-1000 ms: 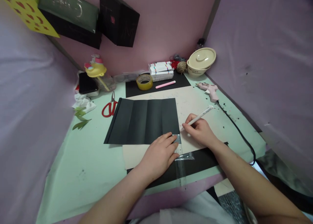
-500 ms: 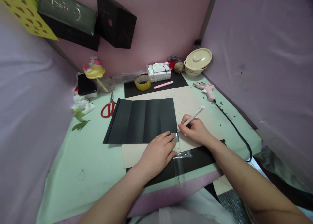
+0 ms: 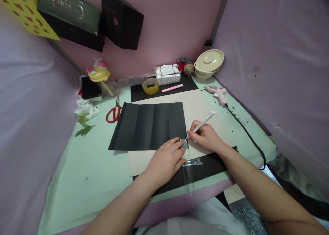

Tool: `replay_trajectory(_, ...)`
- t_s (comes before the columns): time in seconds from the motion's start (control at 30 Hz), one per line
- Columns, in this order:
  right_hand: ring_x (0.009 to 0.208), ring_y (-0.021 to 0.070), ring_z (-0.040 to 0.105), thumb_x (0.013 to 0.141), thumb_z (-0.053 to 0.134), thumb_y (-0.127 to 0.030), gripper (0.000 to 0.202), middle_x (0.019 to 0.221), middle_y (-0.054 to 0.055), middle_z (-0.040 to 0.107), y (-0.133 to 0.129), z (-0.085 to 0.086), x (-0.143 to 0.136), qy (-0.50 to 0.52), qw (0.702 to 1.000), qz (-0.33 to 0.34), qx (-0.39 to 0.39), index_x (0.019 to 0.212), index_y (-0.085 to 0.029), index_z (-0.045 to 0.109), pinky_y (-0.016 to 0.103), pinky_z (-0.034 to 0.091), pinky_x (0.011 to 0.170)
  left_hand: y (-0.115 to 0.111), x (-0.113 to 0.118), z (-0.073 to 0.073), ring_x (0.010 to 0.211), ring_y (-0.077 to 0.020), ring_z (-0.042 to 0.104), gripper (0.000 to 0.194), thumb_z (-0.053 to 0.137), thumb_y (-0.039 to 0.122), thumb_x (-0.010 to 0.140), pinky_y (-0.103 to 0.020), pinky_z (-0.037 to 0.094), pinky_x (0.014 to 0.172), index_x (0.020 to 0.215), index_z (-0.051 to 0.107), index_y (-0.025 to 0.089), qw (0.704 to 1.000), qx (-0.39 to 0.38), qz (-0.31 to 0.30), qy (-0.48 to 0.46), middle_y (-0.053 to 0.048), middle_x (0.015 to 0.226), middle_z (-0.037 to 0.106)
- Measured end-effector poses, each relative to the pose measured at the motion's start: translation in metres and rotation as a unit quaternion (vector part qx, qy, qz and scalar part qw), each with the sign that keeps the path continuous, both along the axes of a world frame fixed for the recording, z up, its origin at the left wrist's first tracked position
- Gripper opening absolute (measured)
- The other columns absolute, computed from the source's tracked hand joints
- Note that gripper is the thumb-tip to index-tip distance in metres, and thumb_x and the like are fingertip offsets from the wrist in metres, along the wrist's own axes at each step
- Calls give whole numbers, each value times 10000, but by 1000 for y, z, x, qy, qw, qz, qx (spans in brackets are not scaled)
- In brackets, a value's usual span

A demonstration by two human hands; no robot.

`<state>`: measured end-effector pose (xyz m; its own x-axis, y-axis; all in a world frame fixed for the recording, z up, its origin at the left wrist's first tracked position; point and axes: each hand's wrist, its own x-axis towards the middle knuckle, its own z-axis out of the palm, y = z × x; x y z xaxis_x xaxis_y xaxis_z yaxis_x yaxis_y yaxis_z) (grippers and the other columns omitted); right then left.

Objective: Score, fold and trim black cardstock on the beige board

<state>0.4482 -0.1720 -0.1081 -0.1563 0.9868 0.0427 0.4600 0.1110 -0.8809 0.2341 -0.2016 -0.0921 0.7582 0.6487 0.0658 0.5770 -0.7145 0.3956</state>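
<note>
A sheet of black paper [image 3: 151,127] with upright fold lines lies in front of me, its left edge folded into a narrow strip. My left hand [image 3: 167,158] lies flat with fingers stretched, pressing a clear ruler [image 3: 189,180] onto the sheet's lower right corner. Part of the ruler is hidden under the fingers. My right hand [image 3: 204,136] grips a white pen [image 3: 205,121], its tip at the paper's right edge by the ruler's upper end. Beside my left fingertips is a small clear plastic wrapper [image 3: 194,162].
Red-handled scissors [image 3: 113,114] lie partly under the black sheet's left side. Further back are yellow tape [image 3: 150,86], a pink pen [image 3: 172,88] and white markers [image 3: 167,75]. At right a glue gun [image 3: 218,94] trails its cord; a lidded bowl [image 3: 205,70] stands behind it.
Both hands, the pen, the ruler and the black sheet keep their places. The view has shifted very slightly.
</note>
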Motion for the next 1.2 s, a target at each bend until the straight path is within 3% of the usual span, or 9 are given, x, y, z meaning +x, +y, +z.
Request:
replay_trajectory(0.27,545,112,455,837,548,-260,158,591,-45,516,0,1,0,-19,999,4,25,699,-209,493,253,343,547,0,1,1,1325,-276,467,282,563,308,935,-435,437,1087,1176,621,173,1000,-5,3,-3,-81,1353,582)
replay_trajectory(0.4,566,123,505,865,557,-311,182,619,-30,555,-1,0,2,22,998,-35,47,718,-212,518,258,388,562,0,0,2,1329,-279,462,286,563,311,935,-434,425,1097,1177,619,169,1000,-6,2,0,-79,1358,579)
replay_trajectory(0.5,701,154,616,937,489,-358,174,766,6,655,-1,-2,2,37,995,-51,79,957,-229,602,297,474,687,0,0,2,1329,-279,462,286,554,315,939,-435,429,1090,1178,616,171,1000,-2,2,1,-79,1364,574)
replay_trajectory(0.57,877,175,661,968,442,-340,233,943,34,702,1,-4,1,12,995,-10,102,1130,-250,584,341,495,821,-1,0,1,1330,-280,460,287,550,315,941,-432,428,1090,1177,615,166,1000,2,2,3,-80,1367,572)
replay_trajectory(0.67,1236,218,546,957,474,-283,222,1253,59,645,5,-8,-2,-89,981,80,155,1150,-256,579,425,426,1013,-2,1,1,1328,-279,463,295,541,317,945,-436,405,1105,1184,611,159,1000,10,1,12,-82,1359,577)
replay_trajectory(0.73,1352,238,435,937,509,-259,191,1342,63,593,8,-9,-4,-159,966,109,174,1111,-247,586,474,375,1072,-3,1,1,1327,-271,465,294,531,321,950,-446,378,1123,1191,607,169,1000,17,0,18,-80,1351,583)
replay_trajectory(0.9,1372,240,412,922,546,-288,174,1388,63,557,10,-9,-6,-226,953,109,170,1088,-244,570,506,352,1102,3,-8,4,1323,-277,469,322,558,387,932,-485,309,1153,1167,625,177,999,38,22,31,-80,1320,609)
replay_trajectory(1.07,1364,240,425,913,560,-297,181,1388,54,558,9,-8,-7,-219,956,108,161,1090,-261,572,526,353,1104,16,-30,10,1306,-292,488,328,627,383,888,-524,304,1140,1156,643,194,994,39,81,59,-85,1355,587)
replay_trajectory(1.2,1367,243,421,908,563,-293,194,1392,52,554,10,-8,-6,-216,959,113,147,1099,-269,579,548,317,1121,21,-43,13,1323,-281,474,348,651,372,871,-524,312,1136,1175,634,203,994,15,83,67,-80,1374,572)
